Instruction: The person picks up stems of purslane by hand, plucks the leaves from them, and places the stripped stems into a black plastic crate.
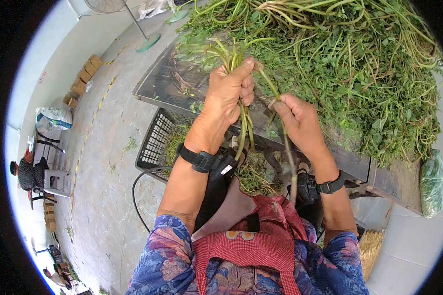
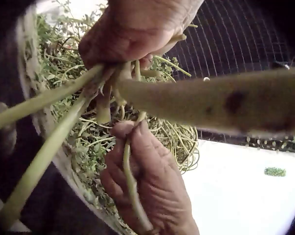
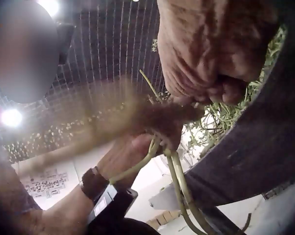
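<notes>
My left hand [image 1: 230, 91] grips a bunch of thick green plant stems [image 1: 243, 129] over the table's near edge. Stem ends poke out above the fist and hang below it. To its right, my right hand [image 1: 300, 119] pinches one long stem [image 1: 291, 160] between thumb and fingers. That stem runs from beside the left fist down toward the apron. In the left wrist view the right hand [image 2: 150, 181] holds its stem just below the bunch. A blurred stem crosses the right wrist view, partly hiding the left hand [image 3: 137, 149].
A big heap of leafy green stems [image 1: 349, 83] covers much of the dark wooden table [image 1: 155, 83]. Below stands a black plastic crate [image 1: 146, 142] with greens. A plastic bag of greens [image 1: 432, 184] sits at the right. Cardboard boxes [image 1: 85, 74] line the far wall.
</notes>
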### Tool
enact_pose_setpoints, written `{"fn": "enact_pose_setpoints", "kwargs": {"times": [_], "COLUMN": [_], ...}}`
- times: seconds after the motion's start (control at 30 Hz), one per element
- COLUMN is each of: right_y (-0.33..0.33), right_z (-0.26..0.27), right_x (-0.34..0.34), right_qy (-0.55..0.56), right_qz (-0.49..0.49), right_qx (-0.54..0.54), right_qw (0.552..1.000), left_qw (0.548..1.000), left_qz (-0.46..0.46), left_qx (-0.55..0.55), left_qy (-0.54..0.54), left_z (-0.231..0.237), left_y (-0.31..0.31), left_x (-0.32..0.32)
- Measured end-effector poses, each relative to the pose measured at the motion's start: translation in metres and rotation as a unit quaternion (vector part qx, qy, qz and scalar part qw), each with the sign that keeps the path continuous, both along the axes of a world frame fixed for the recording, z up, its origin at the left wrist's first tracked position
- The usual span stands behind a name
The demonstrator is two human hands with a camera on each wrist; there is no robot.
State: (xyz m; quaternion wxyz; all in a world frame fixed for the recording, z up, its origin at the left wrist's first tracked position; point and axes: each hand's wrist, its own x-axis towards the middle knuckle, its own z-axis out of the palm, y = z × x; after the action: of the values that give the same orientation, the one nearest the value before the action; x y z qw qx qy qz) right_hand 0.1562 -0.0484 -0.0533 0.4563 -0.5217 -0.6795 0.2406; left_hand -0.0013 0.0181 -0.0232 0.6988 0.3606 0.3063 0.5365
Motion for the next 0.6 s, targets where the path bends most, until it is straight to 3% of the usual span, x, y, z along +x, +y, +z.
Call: {"fn": "enact_pose_setpoints", "kwargs": {"times": [0.07, 0.27, 0.33, 0.37, 0.43, 0.47, 0.53, 0.6], "right_y": [-0.004, -0.032, -0.047, -0.053, -0.060, -0.058, -0.052, -0.049], "right_z": [0.008, 0.027, 0.025, 0.024, 0.018, 0.015, 0.010, 0.025], "right_x": [-0.005, -0.037, -0.047, -0.047, -0.042, -0.035, -0.014, 0.001], "right_qy": [-0.121, -0.222, -0.270, -0.272, -0.326, -0.327, -0.116, 0.023], "right_qz": [0.037, 0.193, 0.322, 0.321, 0.346, 0.347, 0.253, 0.111], "right_qx": [0.106, 0.177, 0.121, 0.122, -0.031, -0.031, 0.000, -0.051], "right_qw": [0.986, 0.939, 0.899, 0.899, 0.879, 0.879, 0.961, 0.992], "left_qw": [0.997, 0.987, 0.984, 0.983, 0.983, 0.983, 0.976, 0.968], "left_qz": [-0.078, -0.155, -0.176, -0.182, -0.181, -0.180, -0.219, -0.250], "left_qx": [0.003, -0.030, -0.021, -0.020, -0.019, -0.019, -0.011, 0.005], "left_qy": [-0.003, 0.010, -0.015, -0.022, -0.017, -0.019, -0.018, -0.039], "left_z": [0.000, -0.004, -0.003, -0.002, 0.001, 0.004, 0.007, 0.007], "left_y": [0.003, 0.006, 0.010, 0.010, 0.010, 0.008, 0.004, 0.002], "left_x": [-0.005, -0.003, -0.009, -0.012, -0.015, -0.016, -0.017, -0.018]}}
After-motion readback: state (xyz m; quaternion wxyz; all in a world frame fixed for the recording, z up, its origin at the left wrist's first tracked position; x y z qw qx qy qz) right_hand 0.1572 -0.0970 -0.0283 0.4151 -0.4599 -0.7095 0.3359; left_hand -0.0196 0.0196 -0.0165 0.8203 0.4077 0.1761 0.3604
